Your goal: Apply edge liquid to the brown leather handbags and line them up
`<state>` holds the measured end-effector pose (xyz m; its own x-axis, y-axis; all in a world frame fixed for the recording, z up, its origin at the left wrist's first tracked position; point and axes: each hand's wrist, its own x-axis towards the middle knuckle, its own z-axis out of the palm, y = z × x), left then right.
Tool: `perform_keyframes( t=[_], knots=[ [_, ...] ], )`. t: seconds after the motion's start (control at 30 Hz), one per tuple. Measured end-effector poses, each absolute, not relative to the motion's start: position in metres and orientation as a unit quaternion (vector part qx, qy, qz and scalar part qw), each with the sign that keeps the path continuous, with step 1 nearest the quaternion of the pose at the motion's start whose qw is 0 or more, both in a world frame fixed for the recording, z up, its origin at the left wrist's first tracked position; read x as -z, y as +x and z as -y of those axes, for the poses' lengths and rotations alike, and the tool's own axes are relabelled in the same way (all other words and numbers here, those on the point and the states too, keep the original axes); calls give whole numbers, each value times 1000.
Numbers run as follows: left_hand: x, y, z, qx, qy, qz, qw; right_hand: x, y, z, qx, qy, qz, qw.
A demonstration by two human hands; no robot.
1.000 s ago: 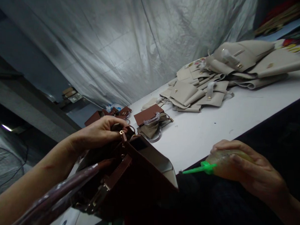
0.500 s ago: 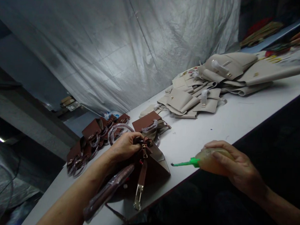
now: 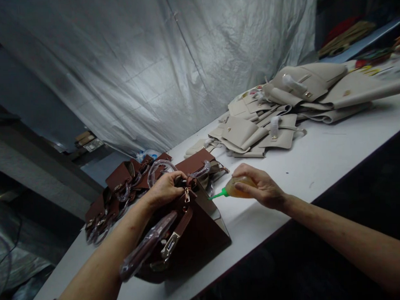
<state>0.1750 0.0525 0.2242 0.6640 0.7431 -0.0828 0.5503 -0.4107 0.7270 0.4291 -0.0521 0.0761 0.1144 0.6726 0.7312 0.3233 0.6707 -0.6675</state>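
Observation:
A brown leather handbag [image 3: 196, 235] with a plastic-wrapped handle and metal buckle strap stands on the white table [image 3: 318, 159] in front of me. My left hand [image 3: 165, 189] is closed on the bag's top edge by the clasp. My right hand [image 3: 258, 187] is wrapped round a small amber glue bottle [image 3: 238, 187] with a green nozzle. The nozzle tip points left and reaches the bag's upper side edge.
Several more brown bags [image 3: 122, 187] lie in a row at the left. Another brown bag piece [image 3: 198, 161] sits just behind. A heap of beige leather pieces [image 3: 284, 116] covers the table's far right. A grey plastic sheet [image 3: 151, 68] hangs behind.
My right hand has carried the glue bottle up and left from the table's front edge to the bag. The bag has been set down on the table, my left hand staying on its top.

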Motion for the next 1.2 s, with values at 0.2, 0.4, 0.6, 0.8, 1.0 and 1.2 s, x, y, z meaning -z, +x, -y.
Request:
perform_keyframes(
  t=[0.2, 0.4, 0.6, 0.8, 1.0, 1.2],
  knots=[
    [-218, 176, -69, -145, 828, -381, 385, -83, 434, 31, -109, -349, 691, 624],
    [-216, 175, -75, -150, 835, -378, 371, -73, 431, 30, -106, -355, 725, 581],
    [-216, 174, -77, -147, 844, -380, 349, -76, 429, 23, -82, -346, 716, 601],
    [-213, 172, -80, -149, 850, -380, 332, -74, 427, 22, -88, -352, 745, 560],
    [-214, 171, -78, -147, 852, -380, 327, -70, 431, 22, -94, -366, 745, 550],
    [-213, 171, -76, -145, 850, -382, 333, -70, 429, 25, -88, -372, 740, 554]
  ],
)
